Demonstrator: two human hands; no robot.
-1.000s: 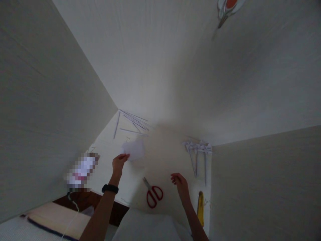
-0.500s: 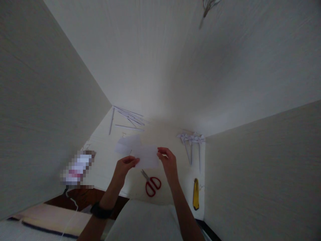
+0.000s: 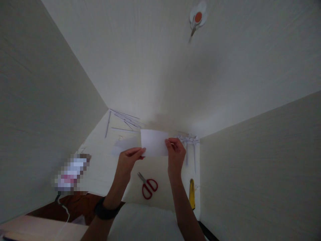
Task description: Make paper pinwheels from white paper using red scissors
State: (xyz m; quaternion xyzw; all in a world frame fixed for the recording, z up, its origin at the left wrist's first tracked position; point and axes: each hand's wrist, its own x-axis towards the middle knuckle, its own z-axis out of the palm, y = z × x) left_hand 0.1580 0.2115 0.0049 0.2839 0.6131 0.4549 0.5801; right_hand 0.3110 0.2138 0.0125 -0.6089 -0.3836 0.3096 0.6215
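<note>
A small white sheet of paper (image 3: pixel 154 143) is held up between my two hands above the white table. My left hand (image 3: pixel 128 160) pinches its lower left corner between thumb and fingers. On the other side, my right hand (image 3: pixel 176 152) grips the right edge in the same way. Red-handled scissors (image 3: pixel 147 185) lie below the sheet, blades pointing up and left. Another piece of white paper (image 3: pixel 125 144) rests on the table behind my left hand, partly hidden by it.
Thin rolled paper sticks (image 3: pixel 126 118) lie at the back left. Folded paper pieces with stick stems (image 3: pixel 189 139) are at the back right, partly behind my right hand. A yellow box cutter (image 3: pixel 192 195) lies near the right wall. A blurred-out phone-like object (image 3: pixel 72 172) with a cable is at left.
Both hands have lifted the paper upward and slightly right, away from the other sheet, and it now faces me more squarely. The camera view has shifted a little.
</note>
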